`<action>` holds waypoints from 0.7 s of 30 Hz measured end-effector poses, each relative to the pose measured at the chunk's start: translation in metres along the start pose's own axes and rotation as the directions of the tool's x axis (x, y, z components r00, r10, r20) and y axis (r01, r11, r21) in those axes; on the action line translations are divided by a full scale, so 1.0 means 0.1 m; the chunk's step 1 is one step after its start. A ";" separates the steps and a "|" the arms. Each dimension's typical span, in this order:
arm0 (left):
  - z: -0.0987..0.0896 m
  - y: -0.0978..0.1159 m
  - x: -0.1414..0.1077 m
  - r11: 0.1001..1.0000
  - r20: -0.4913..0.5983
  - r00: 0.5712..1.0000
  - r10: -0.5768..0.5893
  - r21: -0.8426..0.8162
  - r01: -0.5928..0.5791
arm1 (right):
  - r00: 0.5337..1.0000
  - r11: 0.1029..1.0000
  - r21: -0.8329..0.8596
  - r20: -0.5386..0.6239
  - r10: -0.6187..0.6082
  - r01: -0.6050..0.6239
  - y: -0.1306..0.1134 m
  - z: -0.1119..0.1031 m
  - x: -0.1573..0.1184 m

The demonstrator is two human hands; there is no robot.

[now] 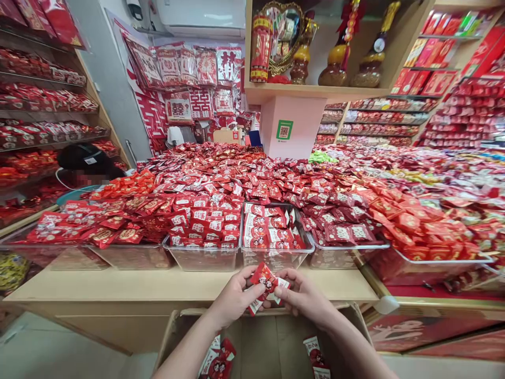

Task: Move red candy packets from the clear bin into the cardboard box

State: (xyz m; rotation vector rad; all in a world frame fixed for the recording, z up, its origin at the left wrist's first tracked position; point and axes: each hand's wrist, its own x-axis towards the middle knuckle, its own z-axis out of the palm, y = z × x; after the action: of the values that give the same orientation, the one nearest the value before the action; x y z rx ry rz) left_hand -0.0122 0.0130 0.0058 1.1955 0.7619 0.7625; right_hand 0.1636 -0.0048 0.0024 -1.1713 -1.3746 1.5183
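Several small red and white candy packets (263,281) are held together between both hands, in front of the wooden counter edge. My left hand (235,296) grips them from the left, its thumb pressed on the front. From the right, my right hand (302,295) pinches the same packets between thumb and fingers. Below the hands stands an open cardboard box (258,342), with a few red and white packets (219,360) at its left and more packets (315,358) at its right. Just beyond the hands, a clear bin (276,258) holds rows of similar packets.
Clear bins heaped with red packets (205,223) line the counter (189,284). Dark red packets (341,218) and orange-red packets (422,231) lie to the right. A person in a black cap (89,158) is at the left. A wooden shelf (315,92) overhangs the centre.
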 end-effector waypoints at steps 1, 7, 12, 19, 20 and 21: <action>0.01 0.00 0.00 1.000 -0.012 1.000 -0.006 -0.002 0.006 | 0.999 1.000 0.006 -0.039 -0.021 0.021 0.02 0.01 0.00; 0.04 0.03 0.01 0.998 -0.006 0.999 -0.039 0.052 0.040 | 0.988 0.991 -0.037 -0.073 -0.133 0.131 0.04 0.07 -0.02; 0.07 0.03 0.00 0.996 -0.066 0.997 -0.049 0.075 0.054 | 0.987 0.989 -0.042 -0.069 -0.144 0.141 0.04 0.09 -0.05; 0.09 0.00 0.00 1.000 -0.063 0.998 0.013 0.013 -0.012 | 0.958 0.979 -0.035 -0.203 -0.205 0.202 0.09 0.14 -0.03; 0.09 -0.02 0.01 1.000 -0.066 0.998 0.018 0.016 -0.017 | 0.953 0.977 -0.037 -0.216 -0.214 0.211 0.10 0.15 -0.02; 0.10 -0.04 0.02 1.000 -0.078 0.997 0.011 0.025 -0.009 | 0.951 0.975 -0.049 -0.216 -0.223 0.218 0.10 0.15 -0.01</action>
State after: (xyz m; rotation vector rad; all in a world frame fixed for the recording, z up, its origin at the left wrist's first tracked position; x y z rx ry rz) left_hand -0.0024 0.0093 0.0033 1.1983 0.8323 0.8138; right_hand 0.1495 -0.0114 -0.0077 -1.1227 -1.3280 1.1804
